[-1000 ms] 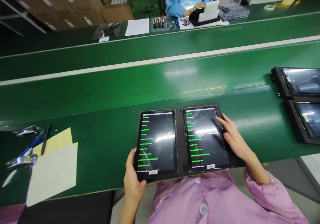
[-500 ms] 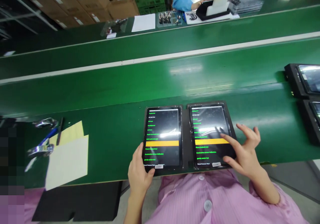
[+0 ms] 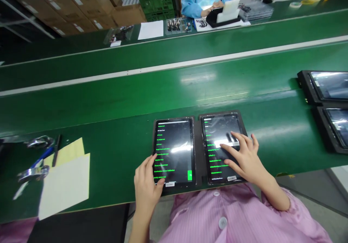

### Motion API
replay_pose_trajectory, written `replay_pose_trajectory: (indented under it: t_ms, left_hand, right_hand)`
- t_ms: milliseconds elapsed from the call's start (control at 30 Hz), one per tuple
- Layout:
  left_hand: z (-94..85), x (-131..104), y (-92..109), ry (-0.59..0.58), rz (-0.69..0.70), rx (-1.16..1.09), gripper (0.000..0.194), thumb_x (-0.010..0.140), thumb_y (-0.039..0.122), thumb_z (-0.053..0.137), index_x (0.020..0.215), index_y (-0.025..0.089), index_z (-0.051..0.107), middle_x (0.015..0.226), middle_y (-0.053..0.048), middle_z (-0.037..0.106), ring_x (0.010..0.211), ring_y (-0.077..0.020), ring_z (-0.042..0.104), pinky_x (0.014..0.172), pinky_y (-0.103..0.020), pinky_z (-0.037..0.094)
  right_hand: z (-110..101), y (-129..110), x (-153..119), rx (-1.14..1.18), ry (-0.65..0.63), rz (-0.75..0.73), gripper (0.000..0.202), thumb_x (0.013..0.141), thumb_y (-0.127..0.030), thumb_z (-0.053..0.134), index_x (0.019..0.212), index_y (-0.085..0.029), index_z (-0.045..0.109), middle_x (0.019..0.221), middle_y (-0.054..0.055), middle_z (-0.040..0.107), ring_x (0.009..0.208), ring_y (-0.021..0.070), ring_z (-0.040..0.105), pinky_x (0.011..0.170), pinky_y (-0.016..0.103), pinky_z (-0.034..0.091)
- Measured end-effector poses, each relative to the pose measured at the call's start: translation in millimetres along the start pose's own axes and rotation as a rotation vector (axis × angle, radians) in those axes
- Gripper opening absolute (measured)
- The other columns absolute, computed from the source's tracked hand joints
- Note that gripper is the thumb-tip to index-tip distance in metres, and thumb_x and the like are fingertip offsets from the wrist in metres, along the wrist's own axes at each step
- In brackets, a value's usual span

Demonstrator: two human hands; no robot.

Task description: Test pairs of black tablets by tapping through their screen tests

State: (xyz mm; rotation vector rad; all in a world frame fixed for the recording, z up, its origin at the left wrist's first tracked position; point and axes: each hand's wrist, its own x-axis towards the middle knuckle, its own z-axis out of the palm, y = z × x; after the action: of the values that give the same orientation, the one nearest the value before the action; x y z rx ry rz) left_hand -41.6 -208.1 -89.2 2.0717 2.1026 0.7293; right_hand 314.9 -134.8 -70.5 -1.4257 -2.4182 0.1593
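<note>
Two tablets lie side by side in dark trays near the bench's front edge, both showing lists of green text. My left hand [image 3: 146, 181] rests at the lower left edge of the left tablet [image 3: 174, 156], fingers apart, thumb over the screen's corner. Over the right tablet [image 3: 217, 167] my right hand [image 3: 246, 156] is spread, its index fingertip at the middle of the screen. Whether that fingertip presses the glass I cannot tell. A green block shows at the left screen's lower right.
More tablets [image 3: 330, 85] in black trays lie at the right. Papers [image 3: 67, 185], a black pen [image 3: 56, 150] and shiny metal items [image 3: 34, 174] are at the left. Across the green bench [image 3: 122, 98] a person in blue [image 3: 190, 0] sits behind a black stand [image 3: 217, 18].
My right hand has moved left and further over the right screen. The orange bars have gone from both lists, and a green block has appeared on the left screen. The view has shifted slightly.
</note>
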Motion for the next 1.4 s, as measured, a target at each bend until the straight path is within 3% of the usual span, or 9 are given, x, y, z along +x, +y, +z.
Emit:
replay_pose_trajectory:
  t_ms: [333,500,600,700,800,1000,1133,1300,1400]
  left_hand:
    - [1.2,9,3,-0.009,-0.047,0.007,0.087,0.095,0.074,0.013,0.151,0.013,0.039,0.123,-0.018,0.054,0.111,-0.0342,0.052,0.095,-0.050,0.042]
    - [-3.6,11,-1,-0.059,-0.042,0.015,0.075,0.098,0.068,0.016,0.143,0.019,0.049,0.117,-0.015,0.054,0.104,-0.0321,0.055,0.089,-0.049,0.046]
    - [-11.1,20,-9,-0.028,-0.026,-0.059,0.064,0.101,0.060,0.018,0.145,0.020,0.044,0.119,-0.014,0.054,0.099,-0.0283,0.058,0.086,-0.047,0.050]
    - [-21.9,44,-13,0.023,0.072,-0.080,0.060,0.102,0.057,0.023,0.142,0.017,0.041,0.125,-0.017,0.052,0.108,-0.0297,0.058,0.092,-0.049,0.050]
    - [-27.8,84,-3,-0.149,0.243,0.003,0.044,0.102,0.051,0.032,0.123,0.020,0.054,0.131,-0.017,0.054,0.123,-0.0325,0.054,0.099,-0.050,0.049]
    - [6.4,155,38,-0.437,0.587,0.071,0.028,0.099,0.045,0.048,0.098,0.018,0.053,0.153,-0.021,0.041,0.142,-0.0372,0.041,0.115,-0.065,0.031]
    - [25.1,164,48,-0.418,0.689,0.130,0.033,0.097,0.049,0.051,0.086,0.018,0.052,0.146,-0.022,0.051,0.138,-0.0408,0.046,0.114,-0.066,0.032]
    - [18.6,152,50,-0.326,0.744,0.076,0.038,0.101,0.050,0.040,0.081,0.020,0.053,0.113,-0.015,0.070,0.108,-0.0277,0.067,0.100,-0.047,0.050]
    - [18.1,147,54,-0.264,0.699,0.090,0.044,0.100,0.055,0.037,0.080,0.021,0.054,0.110,-0.015,0.070,0.102,-0.0288,0.067,0.097,-0.053,0.047]
  right_hand:
    - [4,-6,0,0.001,0.084,-0.012,0.045,0.100,-0.057,0.040,0.126,-0.028,0.062,0.151,0.015,0.032,0.131,0.0399,0.035,0.111,0.070,0.015]
    - [-1,9,-4,0.043,0.206,0.108,0.046,0.099,-0.056,0.038,0.132,-0.025,0.051,0.142,0.017,0.039,0.128,0.0387,0.041,0.111,0.067,0.020]
    - [-4,25,-6,0.066,0.247,0.161,0.049,0.098,-0.053,0.039,0.136,-0.023,0.044,0.140,0.019,0.041,0.126,0.0402,0.042,0.109,0.069,0.021]
    - [-8,42,-1,0.090,0.253,0.173,0.049,0.098,-0.052,0.038,0.136,-0.021,0.042,0.135,0.020,0.047,0.125,0.0399,0.045,0.108,0.067,0.024]
    - [-10,56,22,0.112,0.185,0.106,0.043,0.100,-0.051,0.035,0.129,-0.022,0.048,0.128,0.017,0.054,0.121,0.0364,0.049,0.107,0.064,0.028]
    - [6,65,90,0.066,0.085,0.100,0.041,0.103,-0.044,0.035,0.126,-0.027,0.064,0.132,0.015,0.053,0.123,0.0344,0.046,0.109,0.065,0.026]
    - [14,59,97,0.019,0.064,0.139,0.036,0.102,-0.041,0.042,0.124,-0.033,0.071,0.139,0.013,0.048,0.127,0.0370,0.041,0.108,0.072,0.021]
    - [8,60,82,0.043,0.093,0.040,0.039,0.103,-0.038,0.043,0.096,-0.032,0.080,0.139,0.009,0.051,0.125,0.0349,0.043,0.111,0.069,0.019]
    - [6,65,81,0.069,0.121,0.032,0.043,0.103,-0.038,0.039,0.092,-0.029,0.079,0.134,0.009,0.054,0.123,0.0331,0.045,0.113,0.065,0.020]
